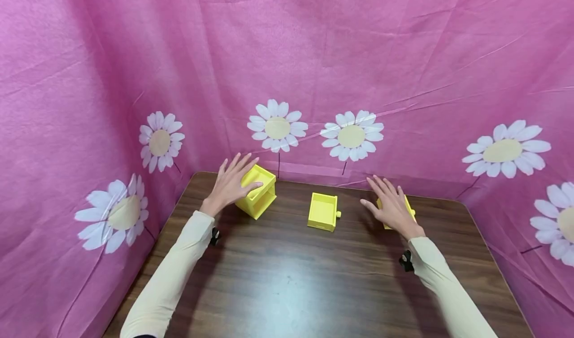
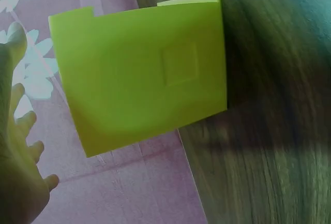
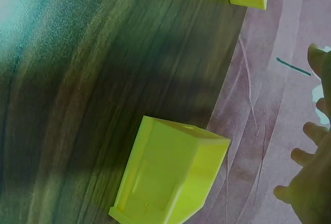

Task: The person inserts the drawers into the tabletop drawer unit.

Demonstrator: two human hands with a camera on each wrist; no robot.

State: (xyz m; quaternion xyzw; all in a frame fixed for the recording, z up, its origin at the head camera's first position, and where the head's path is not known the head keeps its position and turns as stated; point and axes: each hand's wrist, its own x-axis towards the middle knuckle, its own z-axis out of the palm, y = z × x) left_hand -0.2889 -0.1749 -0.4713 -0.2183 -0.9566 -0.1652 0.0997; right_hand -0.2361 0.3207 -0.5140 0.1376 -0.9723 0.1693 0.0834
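Note:
My left hand [image 1: 230, 187] hovers beside and over a yellow cabinet-like box [image 1: 264, 178] with an open compartment in its front. Its fingers are spread and hold nothing. In the left wrist view, the box's flat side [image 2: 129, 74] fills the middle, and the fingers show apart from it at the left edge. Over a small yellow drawer [image 1: 408, 206] at the right, my right hand [image 1: 391, 209] is stretched out, covering most of it. The right wrist view shows that drawer [image 3: 170, 175] below, with the loosely spread fingers off to the side.
Between the hands lies another yellow drawer [image 1: 323, 211], open side up, its round knob pointing right. All stand toward the back of a dark wood-grain table [image 1: 269, 258]. Pink cloth [image 1: 381, 54] with daisies hangs behind and at both sides, close to the table's edges.

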